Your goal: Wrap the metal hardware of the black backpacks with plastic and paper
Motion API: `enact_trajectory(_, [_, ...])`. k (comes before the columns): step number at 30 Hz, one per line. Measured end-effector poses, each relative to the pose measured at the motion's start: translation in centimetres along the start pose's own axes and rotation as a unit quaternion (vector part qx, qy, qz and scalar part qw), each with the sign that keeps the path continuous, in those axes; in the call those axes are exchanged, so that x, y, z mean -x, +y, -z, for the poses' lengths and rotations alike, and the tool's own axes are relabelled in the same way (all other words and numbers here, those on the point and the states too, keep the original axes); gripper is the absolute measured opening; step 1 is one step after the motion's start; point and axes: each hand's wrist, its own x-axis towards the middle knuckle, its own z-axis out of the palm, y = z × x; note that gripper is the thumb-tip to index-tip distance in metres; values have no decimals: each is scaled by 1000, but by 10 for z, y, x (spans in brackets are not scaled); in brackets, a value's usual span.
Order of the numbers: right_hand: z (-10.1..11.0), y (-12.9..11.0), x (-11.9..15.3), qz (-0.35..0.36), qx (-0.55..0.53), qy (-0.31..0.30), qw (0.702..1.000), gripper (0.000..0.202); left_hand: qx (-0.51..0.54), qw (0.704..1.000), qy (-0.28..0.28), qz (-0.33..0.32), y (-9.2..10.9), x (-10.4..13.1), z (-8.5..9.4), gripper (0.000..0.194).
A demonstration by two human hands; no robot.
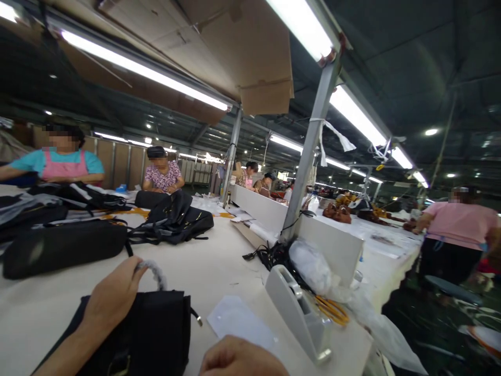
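A black bag (156,329) with a flap and a metal buckle lies on the white table at the lower left. Its top handle (157,272) is wrapped in greyish, see-through material. My left hand (117,292) is closed round the left part of that handle, its forearm crossing over the bag. To the right of the bag, at the bottom edge, my right hand (240,357) shows with fingers curled; what it holds, if anything, is hidden. A white paper piece (240,321) lies just beyond it.
A grey tape dispenser (299,313), orange-handled scissors (332,310) and clear plastic (313,266) lie to the right, near a metal post (311,146). Black bags (178,219) are piled at the left. Several people work across and beside the table.
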Motion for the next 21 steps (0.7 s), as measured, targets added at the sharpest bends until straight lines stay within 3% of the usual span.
enact_trajectory(1, [24,-4,1,-9,34,5,999,23,11,1000,11,9,-3,3,-4,35])
enact_trajectory(4, [91,-10,-27,7,109,156,982,35,51,998,17,32,-10,8,-15,35])
enact_trajectory(7, [148,1,-78,-28,206,303,930,35,92,994,20,57,-18,11,-27,36])
enact_trajectory(10, [192,22,-124,-70,328,376,864,25,119,990,51,64,-29,15,-38,36])
enact_trajectory(15, [237,45,-178,-100,491,388,774,30,168,982,73,41,-37,26,-54,32])
enact_trajectory(21, [258,60,-210,-116,571,340,738,23,211,975,36,64,-33,27,-54,38])
